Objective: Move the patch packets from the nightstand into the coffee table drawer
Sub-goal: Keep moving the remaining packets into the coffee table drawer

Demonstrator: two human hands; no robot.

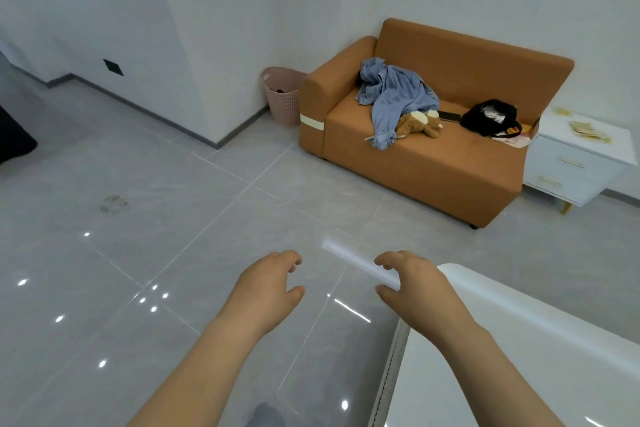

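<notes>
Both hands are hanging out in front with nothing in them: the left hand [268,282] and the right hand [412,282] are floating over the grey floor tiles, fingers loosely curled and relaxed, not gripping anything. The patch packets [588,131] are sitting well across the room, scattered as small tan squares on the counter of the white nightstand [568,166], which is standing just beside the far end of the orange sofa [433,166]. Looks to me like the job is barely getting going, with the walk over to fetch them being the step in hand. The white coffee table [519,340] is poking in at the lower right, close by the right hand, and I'm not seeing its drawer from this angle, so can't say if it's open. Guessing at how to do this bit well: be going around the front of the sofa and ignoring the blue shirt [394,94], plush toy [417,123] and black bag [488,118] lying on the seat. The packets are looking thin and flat and lying in at least two little groups, so sliding them into one stack before pinching them up is probably saving trips and drops.
</notes>
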